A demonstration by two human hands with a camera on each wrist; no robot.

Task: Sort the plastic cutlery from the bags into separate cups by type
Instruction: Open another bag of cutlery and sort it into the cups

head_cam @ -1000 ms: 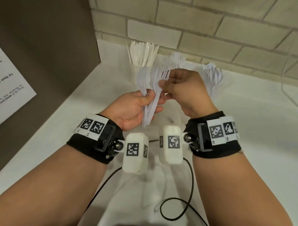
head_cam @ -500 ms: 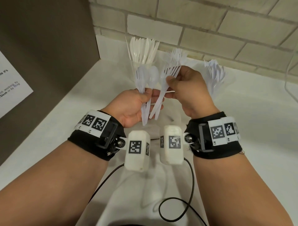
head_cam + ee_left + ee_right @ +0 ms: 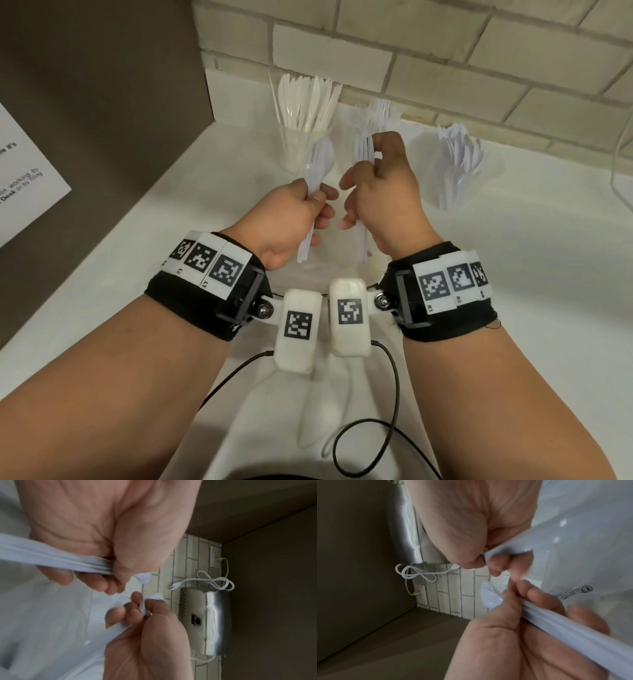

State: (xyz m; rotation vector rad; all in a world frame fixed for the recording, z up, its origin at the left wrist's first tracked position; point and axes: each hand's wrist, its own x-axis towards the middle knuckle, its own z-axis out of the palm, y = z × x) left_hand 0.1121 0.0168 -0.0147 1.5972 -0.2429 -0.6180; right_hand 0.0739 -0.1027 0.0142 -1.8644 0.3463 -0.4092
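Left hand [image 3: 286, 219] sits at about 10 o'clock from the view's centre, fingers and thumb curled tight round a small bunch of white spoons [image 3: 317, 178], bowls pointing up toward 12, handles poking out below the fist. Right hand [image 3: 380, 195] is just beside it at 1 o'clock, the two hands close but apart, its thumb and fingers pinching a bunch of white forks [image 3: 364, 150], tines up. Behind them on the white desk [image 3: 513, 274] three clear cups stand along the brick wall: the knife cup [image 3: 303, 137] at 11 o'clock, the fork cup [image 3: 376, 114] at 12, the spoon cup [image 3: 459, 171] out at 2. A clear plastic bag [image 3: 308, 411] lies at 6 o'clock under the wrists
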